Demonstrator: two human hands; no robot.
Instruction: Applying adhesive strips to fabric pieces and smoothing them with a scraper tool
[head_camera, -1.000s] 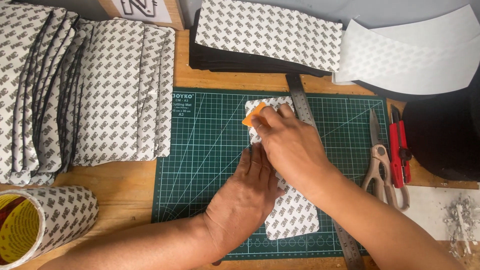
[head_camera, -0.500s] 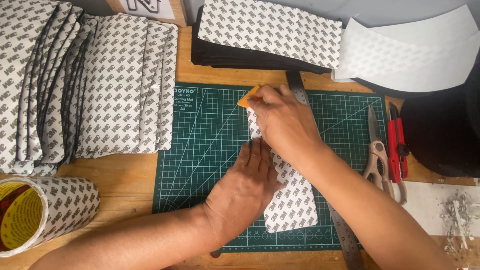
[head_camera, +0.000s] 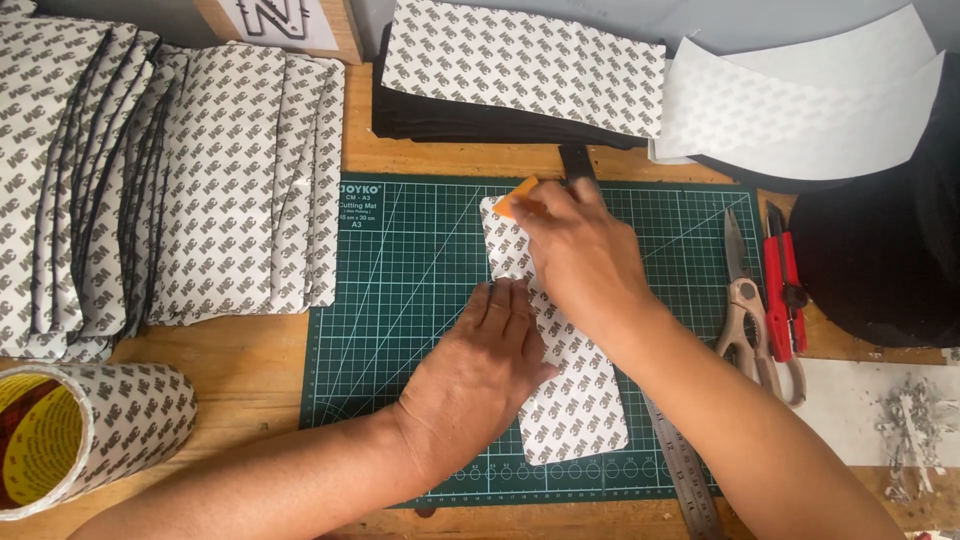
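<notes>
Smoothing step, I judge. Left hand (head_camera: 480, 375) lies flat, fingers spread, pinning the patterned strip (head_camera: 570, 400) on the green cutting mat (head_camera: 400, 330). Right hand (head_camera: 580, 260) pinches an orange scraper (head_camera: 516, 198) at the strip's far end, steel ruler (head_camera: 685, 470) alongside; grip partly hidden. Next calls for even pressure.

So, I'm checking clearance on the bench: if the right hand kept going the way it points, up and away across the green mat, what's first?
Probably the black stack under the patterned sheet, just beyond the right hand.

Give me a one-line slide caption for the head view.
Left hand pins a patterned strip to the green cutting mat while the right hand presses an orange scraper at its top end.
</notes>
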